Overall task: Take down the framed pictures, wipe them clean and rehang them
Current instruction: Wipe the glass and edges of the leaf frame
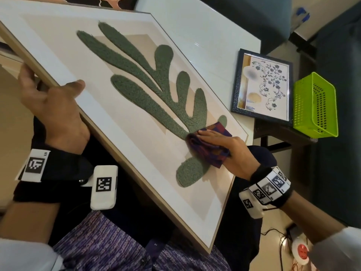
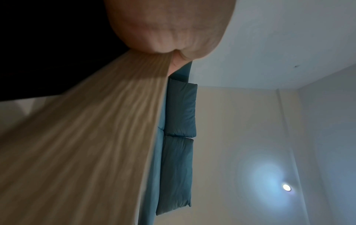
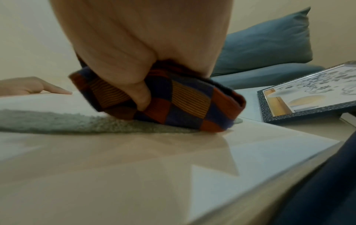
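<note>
A large wood-framed picture point(image 1: 58, 61) with a green leaf shape lies tilted across my lap. My left hand point(image 1: 51, 90) grips its left edge, thumb on the glass and fingers behind the frame. In the left wrist view the frame edge point(image 2: 86, 137) runs out from under my left hand point(image 2: 169, 27). My right hand point(image 1: 218, 141) holds a bunched checked cloth point(image 1: 205, 151) against the glass near the picture's lower right. The right wrist view shows the cloth point(image 3: 183, 105) pinched by the thumb of my right hand point(image 3: 138, 60) and pressed flat on the picture point(image 3: 134, 159).
A small dark-framed floral picture point(image 1: 261, 85) lies at the right end of a white table point(image 1: 205, 36). A green plastic basket point(image 1: 316, 106) stands beside it on a dark stand. Blue cushions point(image 3: 269, 41) lie behind. A round power socket point(image 1: 300, 251) with cables sits on the floor.
</note>
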Demonstrator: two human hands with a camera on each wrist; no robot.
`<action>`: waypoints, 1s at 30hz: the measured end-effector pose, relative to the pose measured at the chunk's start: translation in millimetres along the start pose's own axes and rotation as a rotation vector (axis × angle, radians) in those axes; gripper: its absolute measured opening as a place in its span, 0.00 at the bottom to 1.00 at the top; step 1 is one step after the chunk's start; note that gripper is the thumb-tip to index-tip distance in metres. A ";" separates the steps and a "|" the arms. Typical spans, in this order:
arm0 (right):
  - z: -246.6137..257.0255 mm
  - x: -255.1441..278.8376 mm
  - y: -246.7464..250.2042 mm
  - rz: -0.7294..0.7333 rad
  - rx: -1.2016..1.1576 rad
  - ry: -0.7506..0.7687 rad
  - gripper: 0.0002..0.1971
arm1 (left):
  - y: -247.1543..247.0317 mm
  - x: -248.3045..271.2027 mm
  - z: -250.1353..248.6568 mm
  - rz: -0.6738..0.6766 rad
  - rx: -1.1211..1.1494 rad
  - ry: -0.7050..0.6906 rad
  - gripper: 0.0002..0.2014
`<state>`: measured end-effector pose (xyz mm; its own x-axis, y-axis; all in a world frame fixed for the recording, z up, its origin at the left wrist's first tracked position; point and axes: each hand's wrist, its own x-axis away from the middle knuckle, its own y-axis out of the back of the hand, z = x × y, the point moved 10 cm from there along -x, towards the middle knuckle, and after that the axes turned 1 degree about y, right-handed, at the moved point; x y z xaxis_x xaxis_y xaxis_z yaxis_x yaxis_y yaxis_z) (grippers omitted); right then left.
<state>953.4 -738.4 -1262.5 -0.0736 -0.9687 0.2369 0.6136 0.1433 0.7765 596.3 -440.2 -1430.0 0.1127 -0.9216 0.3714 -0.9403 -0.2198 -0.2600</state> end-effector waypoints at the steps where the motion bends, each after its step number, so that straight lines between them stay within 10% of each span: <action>1: -0.9 -1.5 1.4 -0.030 0.017 -0.025 0.27 | -0.6 -6.3 13.1 0.056 0.042 0.039 0.43; 16: 106.0 -70.3 -15.4 -0.087 0.241 -0.067 0.39 | -57.3 102.0 -97.0 0.049 0.127 -0.162 0.37; 30: 137.8 -114.8 -11.5 0.002 0.381 -0.001 0.23 | -57.5 111.8 -98.6 -0.008 0.174 -0.119 0.39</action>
<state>846.5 -600.9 -1218.2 -0.0738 -0.9681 0.2394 0.2769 0.2107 0.9375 631.3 -499.0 -1285.6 0.1666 -0.9488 0.2685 -0.8708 -0.2693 -0.4113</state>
